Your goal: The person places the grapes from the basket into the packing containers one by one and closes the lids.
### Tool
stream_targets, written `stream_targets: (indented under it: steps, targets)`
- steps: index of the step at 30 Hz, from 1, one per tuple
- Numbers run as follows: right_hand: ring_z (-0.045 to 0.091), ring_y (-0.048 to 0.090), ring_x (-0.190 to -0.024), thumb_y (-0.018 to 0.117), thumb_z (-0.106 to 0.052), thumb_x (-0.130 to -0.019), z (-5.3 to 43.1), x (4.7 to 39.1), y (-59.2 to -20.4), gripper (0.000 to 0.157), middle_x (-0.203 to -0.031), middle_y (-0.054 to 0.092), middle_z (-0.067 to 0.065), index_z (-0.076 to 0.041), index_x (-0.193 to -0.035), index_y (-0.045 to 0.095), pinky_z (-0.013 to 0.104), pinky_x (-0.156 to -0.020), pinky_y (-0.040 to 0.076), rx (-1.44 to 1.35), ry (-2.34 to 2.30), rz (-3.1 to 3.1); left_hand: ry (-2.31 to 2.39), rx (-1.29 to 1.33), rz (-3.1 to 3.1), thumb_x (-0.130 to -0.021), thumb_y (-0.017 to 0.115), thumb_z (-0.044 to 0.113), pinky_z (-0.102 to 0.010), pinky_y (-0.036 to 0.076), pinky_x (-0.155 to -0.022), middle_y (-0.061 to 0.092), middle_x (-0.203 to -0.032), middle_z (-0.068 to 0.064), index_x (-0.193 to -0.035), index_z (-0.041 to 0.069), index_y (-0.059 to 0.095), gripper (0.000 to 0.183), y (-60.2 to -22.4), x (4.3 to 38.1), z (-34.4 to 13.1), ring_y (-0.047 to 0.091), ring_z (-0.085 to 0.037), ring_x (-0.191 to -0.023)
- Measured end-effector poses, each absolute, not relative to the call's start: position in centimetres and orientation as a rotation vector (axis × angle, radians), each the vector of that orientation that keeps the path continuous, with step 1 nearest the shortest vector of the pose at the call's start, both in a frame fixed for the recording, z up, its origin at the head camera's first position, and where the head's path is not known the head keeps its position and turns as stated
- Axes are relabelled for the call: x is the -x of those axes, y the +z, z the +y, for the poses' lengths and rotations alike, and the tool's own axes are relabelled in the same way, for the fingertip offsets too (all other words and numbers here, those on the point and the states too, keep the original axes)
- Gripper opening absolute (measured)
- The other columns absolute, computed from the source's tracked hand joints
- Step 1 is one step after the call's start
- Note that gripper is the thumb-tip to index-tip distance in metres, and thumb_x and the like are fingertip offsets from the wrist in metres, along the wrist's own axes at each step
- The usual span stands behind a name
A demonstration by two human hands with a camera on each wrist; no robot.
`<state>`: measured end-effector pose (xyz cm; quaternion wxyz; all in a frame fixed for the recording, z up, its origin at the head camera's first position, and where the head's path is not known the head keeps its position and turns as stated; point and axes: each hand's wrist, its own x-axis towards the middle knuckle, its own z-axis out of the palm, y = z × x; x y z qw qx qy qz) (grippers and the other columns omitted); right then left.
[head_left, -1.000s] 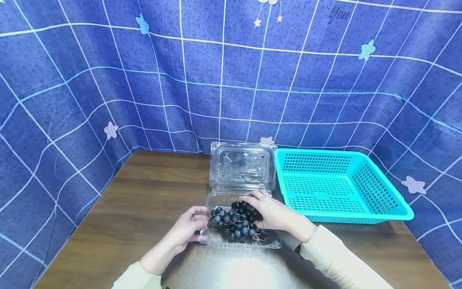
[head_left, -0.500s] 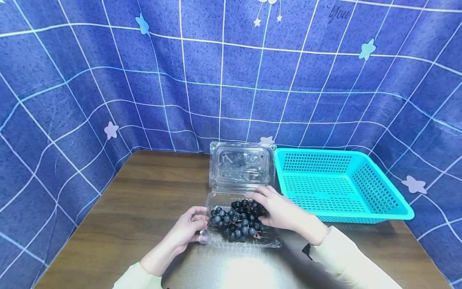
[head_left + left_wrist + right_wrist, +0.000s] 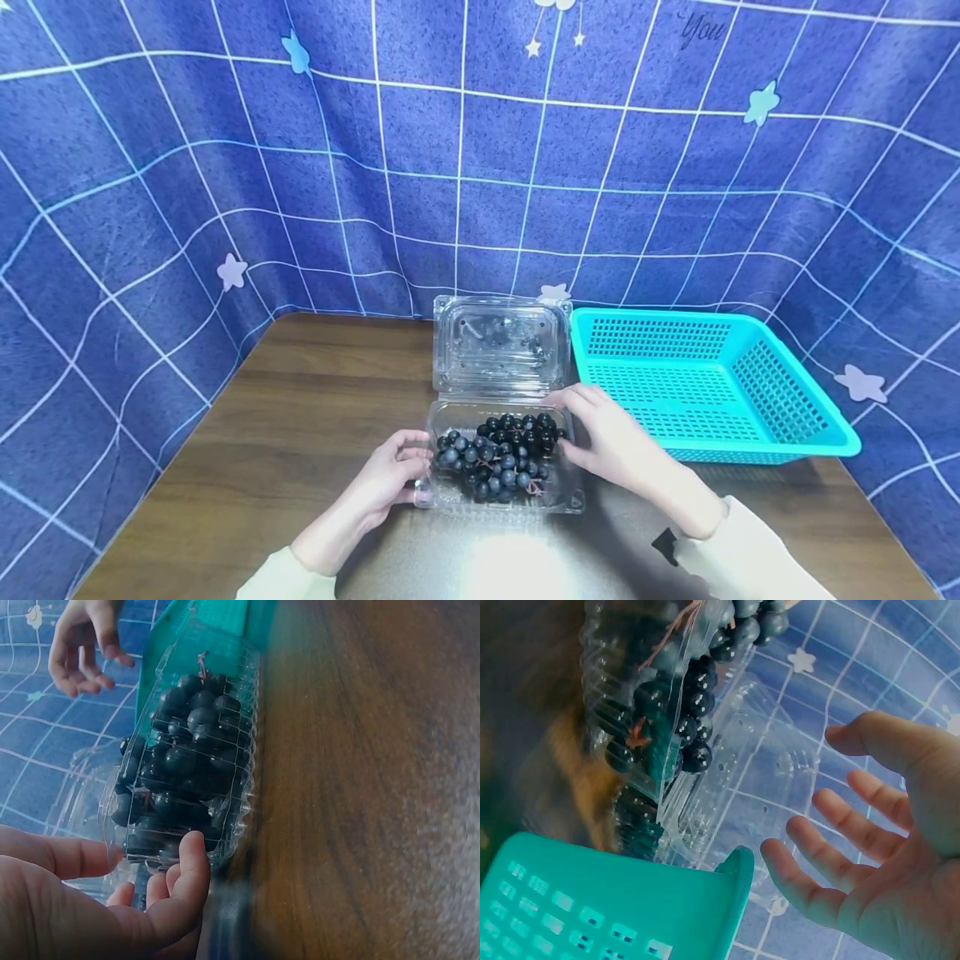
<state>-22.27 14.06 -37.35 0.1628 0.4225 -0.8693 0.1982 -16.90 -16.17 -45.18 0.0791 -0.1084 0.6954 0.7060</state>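
Observation:
A clear plastic clamshell box (image 3: 558,502) lies on the table with its lid (image 3: 502,346) thrown back toward the curtain. Dark grapes (image 3: 495,467) on pinkish stems fill much of its base. At the box's left side, my left hand (image 3: 382,477) holds the wall, thumb near the front corner and fingers farther back, as the left wrist view (image 3: 127,900) also has it. My right hand (image 3: 615,437) hovers by the right rim, fingers spread. In the right wrist view that right hand (image 3: 885,840) holds nothing and stands apart from the grapes.
A turquoise perforated basket (image 3: 720,454) stands close to the box on the right. The brown wooden table (image 3: 322,375) extends to the left, and a blue gridded curtain (image 3: 420,192) hangs along its back edge.
My right hand has drawn back to the right from the grapes, uncovering the black ones at the box's right end. The left hand has stayed in place on the box.

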Motion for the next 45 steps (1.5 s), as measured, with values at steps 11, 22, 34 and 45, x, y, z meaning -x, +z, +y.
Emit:
stream_targets:
  steps: [11, 22, 34, 45]
  targets:
    - [0.017, 0.056, -0.108, 0.076, -0.005, -0.071, 15.9, 20.3, -39.4, 0.050, -0.117, 0.059, -0.002, -0.009, -0.117, 0.057, 0.036, -0.087, 0.053, -1.148, 0.786, -2.393, 2.093, 0.309, 2.087, -0.081, 0.051, -0.006, -0.034, 0.055, -0.060, 0.053, -0.111, -0.020, -0.127, -0.002, 0.042, 0.047, -45.0, 17.0, -16.2, 0.054, -0.020, -0.084]
    - [0.016, 0.061, -0.087, 0.076, 0.003, -0.066, 17.0, 18.6, -41.4, 0.049, -0.099, 0.063, -0.003, -0.005, -0.111, 0.059, 0.026, -0.067, 0.056, -1.062, 0.963, -2.403, 2.092, 0.270, 2.071, -0.080, 0.051, -0.006, -0.037, 0.057, -0.064, 0.051, -0.112, -0.021, -0.128, -0.004, 0.040, 0.049, -45.3, 17.0, -16.3, 0.054, -0.022, -0.086]
    - [0.006, 0.061, -0.077, 0.076, -0.001, -0.071, 17.6, 18.0, -43.6, 0.033, -0.087, 0.065, -0.002, -0.008, -0.099, 0.062, 0.030, -0.070, 0.055, -0.780, 1.135, -2.578, 2.090, 0.237, 2.067, -0.080, 0.052, -0.004, -0.038, 0.058, -0.066, 0.051, -0.113, -0.021, -0.127, -0.006, 0.040, 0.048, -45.1, 17.1, -16.6, 0.055, -0.023, -0.088]
    - [0.010, 0.062, -0.068, 0.072, -0.017, -0.082, 17.4, 18.2, -44.4, 0.031, -0.084, 0.063, 0.003, -0.001, -0.104, 0.059, 0.024, -0.053, 0.054, -0.540, 1.478, -2.781, 2.062, 0.234, 2.118, -0.084, 0.054, -0.003, -0.038, 0.057, -0.064, 0.049, -0.113, -0.023, -0.126, -0.006, 0.042, 0.044, -45.2, 17.1, -16.7, 0.056, -0.025, -0.091]
